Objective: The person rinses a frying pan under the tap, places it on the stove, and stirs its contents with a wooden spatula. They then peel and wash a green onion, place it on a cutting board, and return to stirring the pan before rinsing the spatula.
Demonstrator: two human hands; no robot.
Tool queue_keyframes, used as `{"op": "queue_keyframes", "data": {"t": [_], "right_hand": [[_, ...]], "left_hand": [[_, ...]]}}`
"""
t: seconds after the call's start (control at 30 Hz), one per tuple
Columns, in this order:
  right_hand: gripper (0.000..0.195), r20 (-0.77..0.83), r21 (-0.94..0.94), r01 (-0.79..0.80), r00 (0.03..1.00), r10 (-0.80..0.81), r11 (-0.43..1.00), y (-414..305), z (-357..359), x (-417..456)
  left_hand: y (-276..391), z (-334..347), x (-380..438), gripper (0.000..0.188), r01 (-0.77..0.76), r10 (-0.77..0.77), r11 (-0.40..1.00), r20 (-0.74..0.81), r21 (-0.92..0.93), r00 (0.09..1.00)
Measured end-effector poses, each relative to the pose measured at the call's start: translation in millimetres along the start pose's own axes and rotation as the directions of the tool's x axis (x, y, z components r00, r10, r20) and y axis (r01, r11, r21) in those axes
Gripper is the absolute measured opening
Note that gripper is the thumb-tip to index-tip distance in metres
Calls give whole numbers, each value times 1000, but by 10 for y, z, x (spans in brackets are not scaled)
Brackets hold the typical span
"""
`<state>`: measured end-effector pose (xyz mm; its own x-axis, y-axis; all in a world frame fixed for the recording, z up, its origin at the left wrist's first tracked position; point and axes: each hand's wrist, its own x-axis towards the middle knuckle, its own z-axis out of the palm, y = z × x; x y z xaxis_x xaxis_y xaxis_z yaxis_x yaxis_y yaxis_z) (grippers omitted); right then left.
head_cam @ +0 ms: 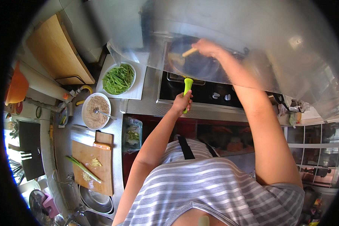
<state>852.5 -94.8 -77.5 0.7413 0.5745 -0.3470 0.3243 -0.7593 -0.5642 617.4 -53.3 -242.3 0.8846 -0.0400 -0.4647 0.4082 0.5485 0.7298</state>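
My left hand (pixel 183 102) grips the bright green handle (pixel 188 83) of a dark frying pan (pixel 196 65) on the gas stove (pixel 197 91). Above the pan, my right hand (pixel 206 48) holds a wooden-handled utensil (pixel 189 52). Its far end is blurred, so its exact kind is unclear. A hazy, see-through shield (pixel 260 56) lies between my view and the pan, and the pan's contents are hard to make out.
Left of the stove are a plate of sliced green vegetables (pixel 118 78) and a white bowl of crumbly brownish food (pixel 97 108) with a spoon. Nearer sit a cleaver (pixel 84 135) and a wooden cutting board (pixel 103 166) bearing a scallion (pixel 86 171), beside the sink (pixel 97 202).
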Motion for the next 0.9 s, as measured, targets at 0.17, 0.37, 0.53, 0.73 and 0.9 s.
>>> {"op": "queue_keyframes", "data": {"t": [0.17,0.37,0.53,0.73,0.9], "right_hand": [[28,2,773,-134,978,210,620,350,143,369],[15,53,992,-27,976,210,-124,1289,224,527],[8,-63,920,111,988,138,-377,1621,476,260],[17,-108,980,162,924,367,-118,771,706,407],[22,-172,880,121,982,72,458,712,851,94]], "left_hand": [[32,10,-36,38,22,-22,1000,-15,-5,1000],[29,34,-49,36,16,-17,999,-37,-34,999],[-9,33,2,37,-11,9,999,-30,-44,1000],[46,79,-35,37,24,-24,1000,-38,-18,999],[39,79,-12,37,34,-34,999,-14,-23,999]]}}
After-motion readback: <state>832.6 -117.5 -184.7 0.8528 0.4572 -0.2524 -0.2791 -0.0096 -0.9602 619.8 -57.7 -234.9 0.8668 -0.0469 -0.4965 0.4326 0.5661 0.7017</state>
